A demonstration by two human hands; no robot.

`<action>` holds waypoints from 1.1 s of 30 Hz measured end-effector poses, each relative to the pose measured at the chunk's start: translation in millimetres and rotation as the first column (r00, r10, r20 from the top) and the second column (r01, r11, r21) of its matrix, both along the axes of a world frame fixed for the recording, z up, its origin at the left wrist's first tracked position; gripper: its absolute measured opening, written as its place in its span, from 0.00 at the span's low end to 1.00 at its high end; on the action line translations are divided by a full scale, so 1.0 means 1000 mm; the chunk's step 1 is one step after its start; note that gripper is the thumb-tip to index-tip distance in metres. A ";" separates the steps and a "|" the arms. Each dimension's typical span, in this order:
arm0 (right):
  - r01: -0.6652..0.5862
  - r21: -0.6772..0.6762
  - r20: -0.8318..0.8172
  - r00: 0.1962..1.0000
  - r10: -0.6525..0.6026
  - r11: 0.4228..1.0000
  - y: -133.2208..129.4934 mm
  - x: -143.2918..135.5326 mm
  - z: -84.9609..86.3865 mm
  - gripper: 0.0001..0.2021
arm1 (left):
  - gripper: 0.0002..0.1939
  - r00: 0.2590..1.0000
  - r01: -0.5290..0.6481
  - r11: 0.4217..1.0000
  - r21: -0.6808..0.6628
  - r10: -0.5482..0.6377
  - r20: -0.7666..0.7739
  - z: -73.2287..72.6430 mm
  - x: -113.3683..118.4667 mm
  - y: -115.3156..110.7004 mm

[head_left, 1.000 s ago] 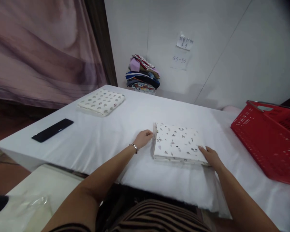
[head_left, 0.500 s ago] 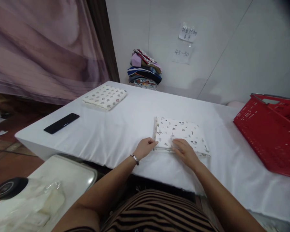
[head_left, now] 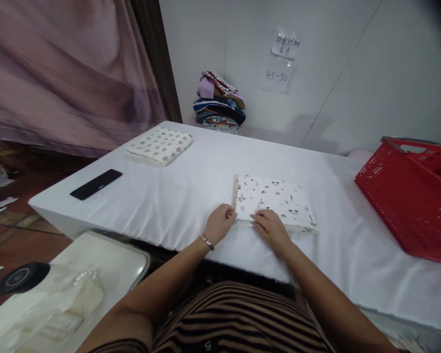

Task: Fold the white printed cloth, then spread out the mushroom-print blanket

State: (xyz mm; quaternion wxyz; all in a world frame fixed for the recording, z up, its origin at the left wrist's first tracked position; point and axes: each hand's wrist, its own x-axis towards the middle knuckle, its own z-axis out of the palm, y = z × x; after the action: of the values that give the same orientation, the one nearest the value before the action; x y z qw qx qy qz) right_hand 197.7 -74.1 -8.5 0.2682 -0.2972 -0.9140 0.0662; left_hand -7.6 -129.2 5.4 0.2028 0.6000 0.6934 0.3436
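Note:
A folded white cloth (head_left: 275,198) with small printed figures lies flat on the white-covered table (head_left: 191,196) in front of me. My left hand (head_left: 221,223) is at its near left corner, thumb and fingers pinched on the edge. My right hand (head_left: 271,228) is on the near edge a little further right, its thumb and fingertips closed on the fabric. The cloth's layers show along its left and near sides. What lies under my fingertips is hidden.
Another folded patterned cloth (head_left: 160,145) and a black phone-like slab (head_left: 96,184) lie on the table's left. A red basket (head_left: 411,206) stands at the right. Folded fabrics (head_left: 220,103) are stacked by the wall. A white surface (head_left: 106,255) with plastic bags adjoins at lower left.
My right hand has slid left along the near edge toward my left hand, and its fingers have closed on the cloth. The left hand stays at the corner.

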 end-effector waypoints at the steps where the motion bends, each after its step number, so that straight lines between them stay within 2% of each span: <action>1: -0.003 0.005 -0.013 1.000 0.003 1.000 -0.001 0.002 0.000 0.12 | 0.06 0.997 0.053 0.995 0.080 -0.047 -0.065 0.001 0.002 -0.002; 3: -0.001 0.014 -0.029 1.000 0.002 1.000 -0.001 0.009 0.000 0.12 | 0.08 0.964 0.201 0.963 0.181 -0.161 -0.211 0.002 0.005 -0.005; 5: 0.012 0.029 -0.029 1.000 -0.012 0.999 0.001 0.021 0.000 0.12 | 0.10 0.911 0.317 0.929 0.189 -0.244 -0.331 0.000 0.006 -0.004; 7: 0.037 0.050 -0.009 0.999 -0.037 0.998 0.005 0.038 0.000 0.11 | 0.09 0.875 0.362 0.918 0.160 -0.276 -0.397 -0.003 0.007 -0.001; 11: 0.097 0.081 0.060 0.993 -0.102 0.992 0.012 0.076 -0.002 0.12 | 0.10 0.858 0.363 0.924 0.124 -0.279 -0.431 -0.008 0.008 0.005; 15: 0.105 0.110 0.094 0.989 -0.116 0.988 0.013 0.095 0.000 0.13 | 0.09 0.832 0.370 0.922 0.112 -0.275 -0.481 0.000 0.017 0.005; 18: 0.111 0.115 0.112 0.986 -0.124 0.987 0.013 0.097 0.001 0.13 | 0.09 0.807 0.424 0.897 0.127 -0.310 -0.503 0.004 0.028 0.009; 21: 0.111 0.130 0.108 0.986 -0.125 0.985 0.015 0.096 -0.001 0.13 | 0.08 0.792 0.454 0.880 0.143 -0.324 -0.518 0.000 0.035 0.016; 27: 0.118 0.138 0.088 0.987 -0.131 0.983 0.016 0.097 -0.006 0.15 | 0.10 0.758 0.490 0.862 0.129 -0.348 -0.552 -0.009 0.035 0.020; 33: 0.107 0.111 0.106 0.987 -0.119 0.988 0.013 0.095 -0.002 0.14 | 0.10 0.719 0.488 0.869 0.081 -0.348 -0.601 -0.004 0.034 0.019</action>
State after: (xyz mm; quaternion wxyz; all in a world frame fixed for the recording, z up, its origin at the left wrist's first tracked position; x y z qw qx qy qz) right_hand 293.1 -61.4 -10.5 0.2349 -0.3371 -0.9116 -0.0142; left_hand 26.5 -110.2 1.3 -0.0125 0.8356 0.5212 0.1730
